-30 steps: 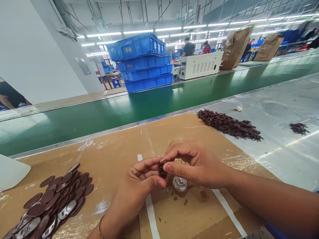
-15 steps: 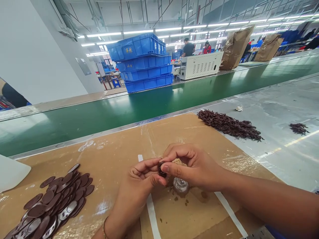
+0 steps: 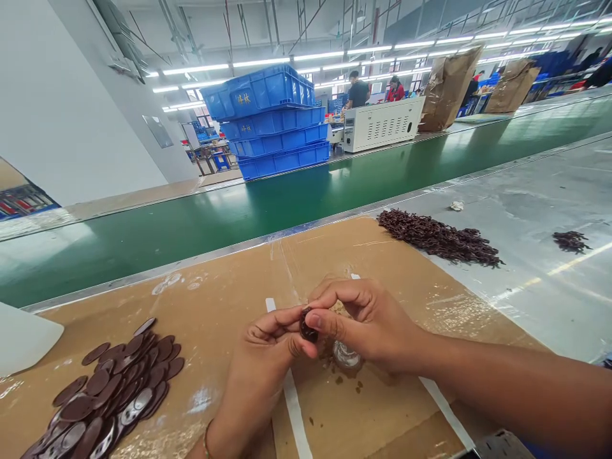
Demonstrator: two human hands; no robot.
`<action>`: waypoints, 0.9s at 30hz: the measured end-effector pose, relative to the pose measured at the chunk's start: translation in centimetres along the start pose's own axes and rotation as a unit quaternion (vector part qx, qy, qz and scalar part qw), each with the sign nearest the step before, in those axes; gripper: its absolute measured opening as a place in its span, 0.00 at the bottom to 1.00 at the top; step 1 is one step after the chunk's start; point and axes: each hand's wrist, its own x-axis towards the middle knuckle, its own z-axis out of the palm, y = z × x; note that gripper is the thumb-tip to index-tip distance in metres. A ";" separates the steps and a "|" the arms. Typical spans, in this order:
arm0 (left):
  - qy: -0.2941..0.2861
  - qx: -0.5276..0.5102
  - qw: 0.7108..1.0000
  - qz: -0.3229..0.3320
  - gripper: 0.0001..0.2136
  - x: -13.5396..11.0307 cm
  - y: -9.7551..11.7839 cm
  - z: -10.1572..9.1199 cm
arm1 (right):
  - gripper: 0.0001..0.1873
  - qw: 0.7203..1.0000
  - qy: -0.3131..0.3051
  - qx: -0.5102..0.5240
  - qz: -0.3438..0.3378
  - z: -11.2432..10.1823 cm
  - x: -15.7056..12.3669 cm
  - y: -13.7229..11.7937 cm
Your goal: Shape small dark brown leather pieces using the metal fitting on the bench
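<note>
Left hand (image 3: pixel 261 376): I'm pinching a small dark piece (image 3: pixel 308 326)
Right hand (image 3: pixel 370 325): my fingers clench the same piece
Below fingers: clear round container (image 3: pixel 347 355)
Well left of fingers: brown discs (image 3: pixel 115 389)

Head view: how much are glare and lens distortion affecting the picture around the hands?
Head view: wide-angle distortion bends the green conveyor belt, and ceiling lights glare on it; the small dark brown piece looks fairly sharp, though the fingers of both hands partly hide it.

1 L hand (image 3: pixel 261 376), 1 R hand (image 3: pixel 368 325), 4 blue crates (image 3: pixel 272 115)
</note>
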 end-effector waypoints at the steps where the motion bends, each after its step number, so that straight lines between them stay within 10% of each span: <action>1: 0.009 0.001 1.000 0.002 0.12 0.0 0.0 0.0 | 0.10 1.000 -0.005 0.014 0.016 0.0 0.0 0.0; 12: 0.087 0.007 0.995 0.041 0.10 0.0 0.0 0.2 | 0.09 0.973 -0.081 0.210 0.048 0.7 0.1 0.0; 27: 0.075 -0.042 0.995 0.059 0.11 0.0 -0.8 0.2 | 0.11 0.978 -0.091 0.175 0.061 0.6 0.1 0.4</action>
